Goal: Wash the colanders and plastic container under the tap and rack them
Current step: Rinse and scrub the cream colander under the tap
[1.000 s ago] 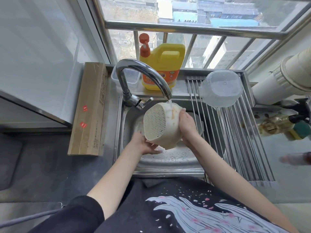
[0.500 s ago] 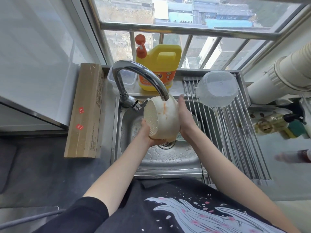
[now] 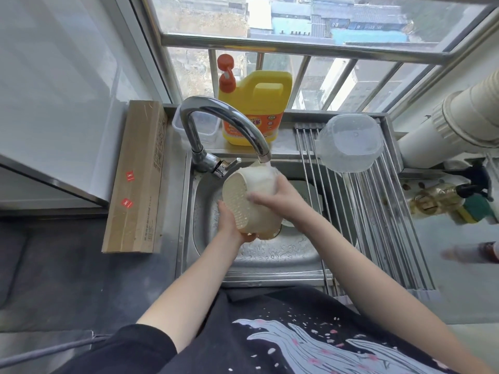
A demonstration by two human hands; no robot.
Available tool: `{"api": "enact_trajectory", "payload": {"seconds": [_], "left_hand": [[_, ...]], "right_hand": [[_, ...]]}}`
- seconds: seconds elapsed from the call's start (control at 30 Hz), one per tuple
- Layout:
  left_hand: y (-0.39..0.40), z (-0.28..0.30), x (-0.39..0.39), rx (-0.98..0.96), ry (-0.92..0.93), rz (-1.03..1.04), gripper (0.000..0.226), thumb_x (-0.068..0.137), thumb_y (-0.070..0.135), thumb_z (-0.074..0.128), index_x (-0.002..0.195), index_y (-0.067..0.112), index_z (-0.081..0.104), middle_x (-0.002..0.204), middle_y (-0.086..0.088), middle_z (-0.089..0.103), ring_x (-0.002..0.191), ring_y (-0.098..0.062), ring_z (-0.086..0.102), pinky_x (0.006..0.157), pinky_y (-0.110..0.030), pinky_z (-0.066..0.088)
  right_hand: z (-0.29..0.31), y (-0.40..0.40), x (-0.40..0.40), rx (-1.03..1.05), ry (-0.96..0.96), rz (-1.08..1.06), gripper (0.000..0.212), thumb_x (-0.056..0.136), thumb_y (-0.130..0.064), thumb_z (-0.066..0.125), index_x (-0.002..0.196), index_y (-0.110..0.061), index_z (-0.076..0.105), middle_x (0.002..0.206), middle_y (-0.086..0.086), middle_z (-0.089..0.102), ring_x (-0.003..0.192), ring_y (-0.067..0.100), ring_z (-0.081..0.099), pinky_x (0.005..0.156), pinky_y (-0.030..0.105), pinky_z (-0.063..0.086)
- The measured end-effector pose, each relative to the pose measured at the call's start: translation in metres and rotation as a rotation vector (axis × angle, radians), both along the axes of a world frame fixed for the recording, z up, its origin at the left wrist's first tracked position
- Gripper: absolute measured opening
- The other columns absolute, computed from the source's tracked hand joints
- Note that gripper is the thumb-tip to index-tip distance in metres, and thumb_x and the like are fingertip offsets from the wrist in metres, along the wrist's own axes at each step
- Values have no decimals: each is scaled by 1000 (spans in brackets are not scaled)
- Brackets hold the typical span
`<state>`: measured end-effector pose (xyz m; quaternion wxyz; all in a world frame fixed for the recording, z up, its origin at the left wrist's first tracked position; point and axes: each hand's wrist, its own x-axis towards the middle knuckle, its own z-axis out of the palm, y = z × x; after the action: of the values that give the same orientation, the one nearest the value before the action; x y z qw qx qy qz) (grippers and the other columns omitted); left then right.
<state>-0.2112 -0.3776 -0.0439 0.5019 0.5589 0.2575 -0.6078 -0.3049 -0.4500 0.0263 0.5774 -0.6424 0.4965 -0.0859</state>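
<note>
Holding a cream perforated plastic colander [image 3: 249, 201] on its side over the stainless steel sink basin [image 3: 272, 255], the person keeps it right under the spout of the curved chrome tap [image 3: 224, 122], where water appears to run onto its upper rim, though the stream is hard to make out. The left hand [image 3: 232, 222] cups the colander from below, its grip curled round the lower edge. The right hand [image 3: 280, 198] lies across the colander's upper side, fingers [image 3: 256, 197] bent over the wall and clamped on it. The holed base faces left.

To the right, a clear plastic container [image 3: 351, 143] sits upside down on the steel roll-up drying rack [image 3: 378, 225] that spans the sink's right part. Behind the tap stand a yellow detergent jug with an orange pump [image 3: 256, 103] and a small clear tub [image 3: 195, 125]. A long brown cardboard box [image 3: 137, 179] lies on the worktop left of the sink.
</note>
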Motion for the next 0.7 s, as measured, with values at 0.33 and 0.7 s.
{"api": "enact_trajectory", "payload": {"seconds": [0.33, 0.7], "left_hand": [[-4, 20, 0, -84, -37, 103, 61, 89, 69, 22, 106, 26, 61, 96, -4, 63, 83, -25, 58, 69, -29, 47], [0, 30, -13, 107, -54, 6, 50, 90, 60, 32, 81, 20, 62, 77, -3, 63, 75, -26, 57, 77, -36, 41]], "right_hand": [[5, 9, 10, -166, 24, -251, 32, 96, -43, 48, 83, -14, 52, 81, -2, 56, 75, 15, 53, 65, 32, 41], [8, 1, 15, -781, 456, 199, 49, 97, -48, 28, 132, -26, 54, 138, 0, 54, 141, 12, 29, 116, 49, -3]]}}
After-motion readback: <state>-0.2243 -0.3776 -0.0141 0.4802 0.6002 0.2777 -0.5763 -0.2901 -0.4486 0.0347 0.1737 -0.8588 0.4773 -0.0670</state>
